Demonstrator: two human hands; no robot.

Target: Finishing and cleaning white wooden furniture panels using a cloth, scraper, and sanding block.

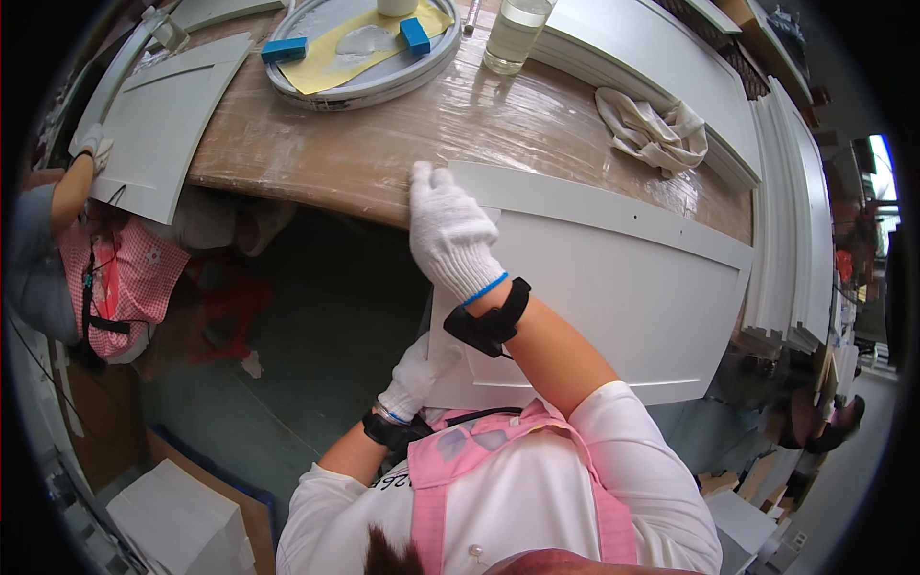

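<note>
A white framed cabinet door panel (613, 287) leans from the table edge toward my body, its recessed face up. My left hand (420, 374), in a white knit glove, is closed on the panel's left edge near its lower corner, the thumb side partly hidden. My right hand (450, 230), gloved alike, reaches across to the upper left corner. Its fingers are together and bent along the edge; whatever lies under the palm is hidden. Black bands circle both wrists.
On the plastic-covered table (364, 153) stand a round lid (383, 88) with yellow sandpaper (321, 69) and blue blocks (414, 36), a glass of liquid (516, 38) and a crumpled cloth (652, 129). White panels (786, 220) stack right. At left a co-worker's gloved hand (93, 149) touches another panel (168, 125).
</note>
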